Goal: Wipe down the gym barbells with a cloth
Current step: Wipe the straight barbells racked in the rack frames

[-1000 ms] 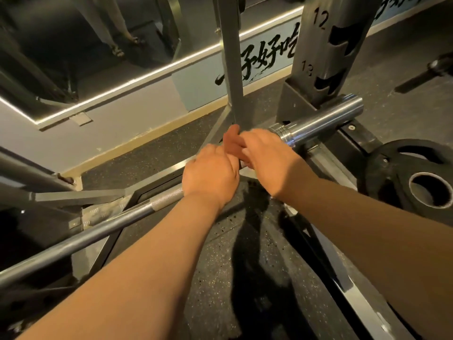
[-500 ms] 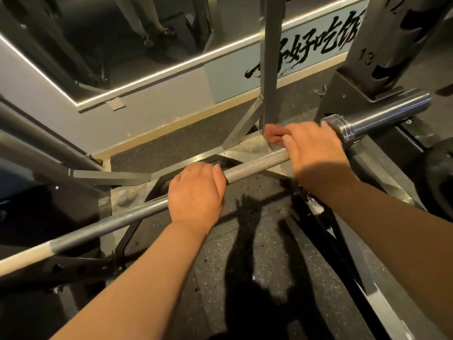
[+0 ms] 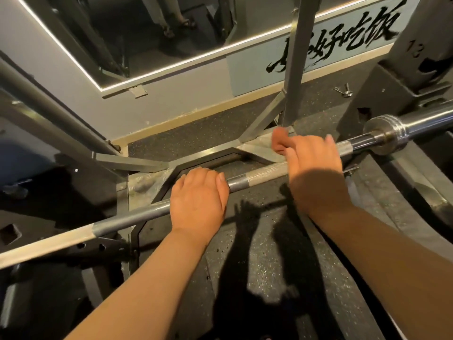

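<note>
Barbell (image 3: 262, 173) judged heavy, rigid, knurling grippy: L hand (image 3: 198, 200) wraps it at 7 o'clock of R hand (image 3: 315, 168), which clamps soft cloth (image 3: 279, 141) round it.

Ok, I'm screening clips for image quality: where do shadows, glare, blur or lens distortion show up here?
Head view throughout: hard light throws sharp arm shadows onto the rubber floor; glare streaks the barbell sleeve; the cloth under the right hand is smeared by motion blur while the left hand looks crisp; the wide-angle lens tilts the rack uprights.
</note>
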Available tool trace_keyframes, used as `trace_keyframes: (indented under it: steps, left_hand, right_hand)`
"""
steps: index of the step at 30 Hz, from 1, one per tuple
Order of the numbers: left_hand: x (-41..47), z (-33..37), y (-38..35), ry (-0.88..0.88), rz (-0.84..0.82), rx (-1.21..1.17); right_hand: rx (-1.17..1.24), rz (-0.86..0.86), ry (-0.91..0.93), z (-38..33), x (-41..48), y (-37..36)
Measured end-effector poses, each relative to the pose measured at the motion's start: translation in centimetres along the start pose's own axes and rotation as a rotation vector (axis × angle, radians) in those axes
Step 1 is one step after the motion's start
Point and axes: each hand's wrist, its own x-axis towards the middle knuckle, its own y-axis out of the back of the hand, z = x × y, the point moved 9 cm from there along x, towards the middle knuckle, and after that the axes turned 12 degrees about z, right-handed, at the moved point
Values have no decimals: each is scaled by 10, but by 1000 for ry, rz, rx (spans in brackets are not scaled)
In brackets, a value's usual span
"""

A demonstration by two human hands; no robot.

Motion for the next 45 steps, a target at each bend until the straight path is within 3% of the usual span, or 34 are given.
trace_keyframes:
  steps: [2,3,7,10,13,16,20,23,26,28,33,36,41,43,45]
  left_hand:
    - [-4,-9,3,15,17,1]
    - [-7,-11,3,10,20,4]
    - [-14,-15,4,-6,-25,45]
    - [-24,-24,10,0,-28,13]
    - [-35,-36,16,31,-18,-20]
    - [-44,-40,21,51,-7,-11]
    - [-55,-45,29,71,-17,26]
    - [-63,-47,35,77,-21,-1]
    - [-70,-60,38,141,-51,-16]
    - [-75,-68,38,170,-67,2]
    - [-87,-89,49,223,-53,17]
    - [-96,-104,55,202,-30,12]
    - [-105,-124,60,179,10,6]
    - [-107,-130,61,176,19,22]
    - [-109,-134,63,165,10,18]
  right_hand:
    - [31,136,-185,-11,-11,11]
    - [100,156,-173,-31,-17,11]
    - [372,8,177,-114,-36,11]
    - [246,-50,280,-98,-36,12]
    - [112,104,90,-56,-32,27]
    - [-9,105,-78,-81,-51,18]
    - [398,-25,173,-151,-76,18]
    - [281,-41,308,-133,-72,22]
    - [119,42,111,-87,-66,28]
    - [139,31,-38,-90,-73,28]
    - [393,-205,185,-194,-108,11]
    - [406,-211,271,-186,-95,9]
    - [61,-26,21,-135,-76,13]
    - [51,-13,-32,-161,-84,13]
    - [153,-102,71,-209,-97,4]
